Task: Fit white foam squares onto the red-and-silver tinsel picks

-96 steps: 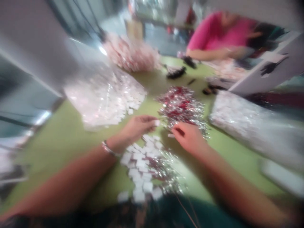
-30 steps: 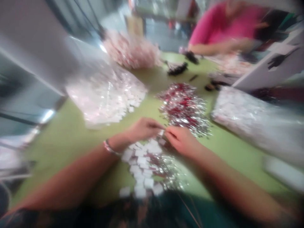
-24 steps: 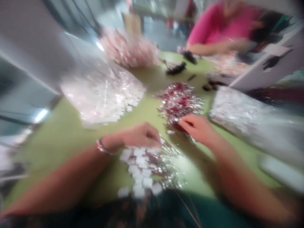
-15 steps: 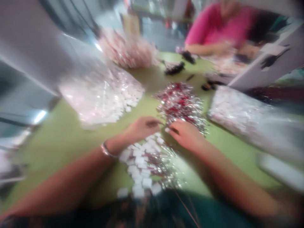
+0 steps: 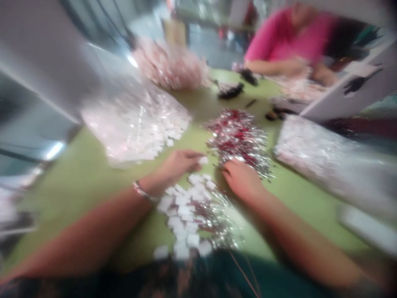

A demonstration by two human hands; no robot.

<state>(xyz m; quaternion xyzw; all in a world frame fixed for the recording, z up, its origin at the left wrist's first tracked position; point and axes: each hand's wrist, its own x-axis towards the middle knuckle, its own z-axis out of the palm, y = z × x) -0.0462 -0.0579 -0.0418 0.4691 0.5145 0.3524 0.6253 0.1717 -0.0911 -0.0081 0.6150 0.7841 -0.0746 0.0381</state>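
Note:
My left hand point(image 5: 182, 163), a bracelet at its wrist, pinches a small white square piece point(image 5: 203, 160) between its fingertips. My right hand point(image 5: 242, 176) touches the near edge of a pile of red and silver shiny strips point(image 5: 237, 134); its fingers are pressed together, and I cannot make out what is in them. Below both hands, white square pieces point(image 5: 186, 211) lie in a heap. Thin silver and red ends point(image 5: 223, 223) stick out from that heap to the right. Blur hides the finer detail.
A clear plastic bag point(image 5: 133, 128) of white pieces lies on the left of the green table point(image 5: 80, 182). On the right lies another filled bag point(image 5: 310, 145). Pale pink bundles point(image 5: 170, 66) stand behind. Across the table sits a person in pink point(image 5: 279, 41), hands on pale material.
My hands have moved apart. A white piece now shows in my left fingertips, while my right hand has turned down to the edge of the shiny pile.

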